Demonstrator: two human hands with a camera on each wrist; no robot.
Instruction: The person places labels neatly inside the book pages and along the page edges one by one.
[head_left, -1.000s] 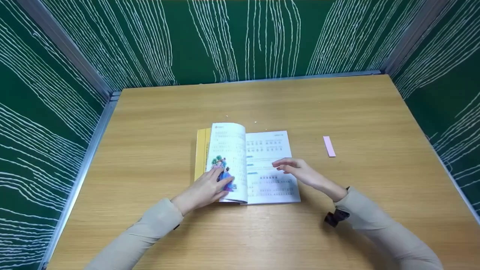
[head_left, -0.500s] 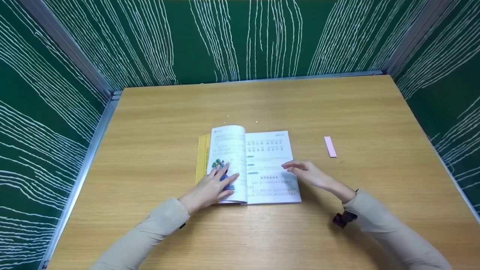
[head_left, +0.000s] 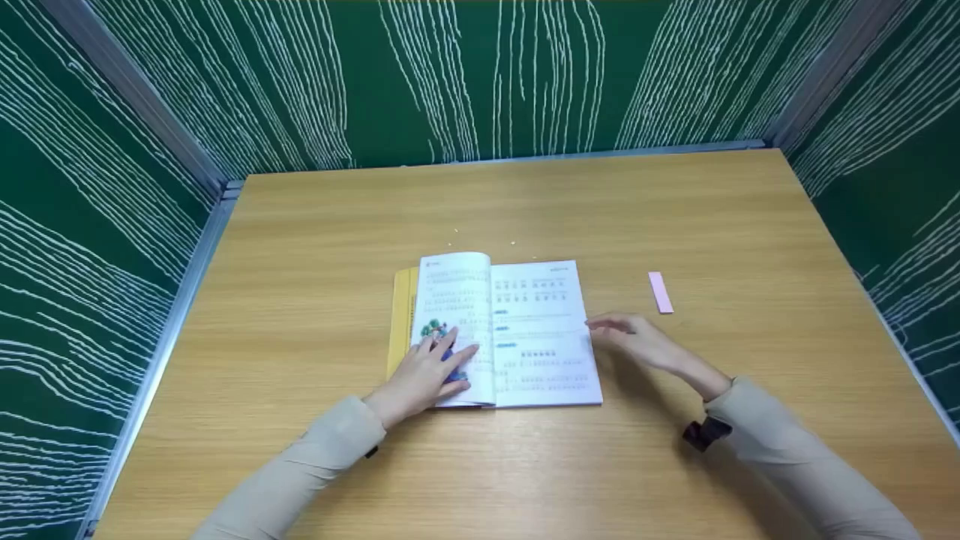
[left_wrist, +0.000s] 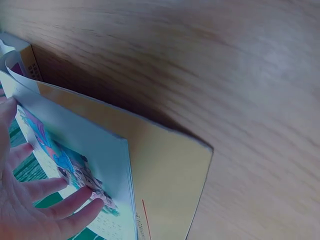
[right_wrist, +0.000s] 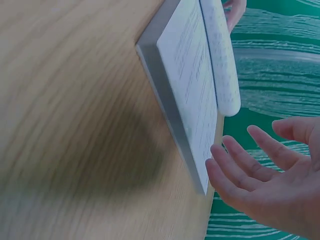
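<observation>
Book [head_left: 544, 337]: open on the counter [head_left: 495, 472]
Left grip [head_left: 421, 377]: fingers spread on book's left page, grasping nothing
Right grip [head_left: 637, 340]: relaxed, empty, beside book's right edge

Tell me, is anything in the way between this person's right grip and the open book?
Nothing visible stands between the right grip and the open book; the fingertips are right by its right-hand edge, though contact is unclear. The pink strip lies on the table beyond that hand, outside the gap.
</observation>
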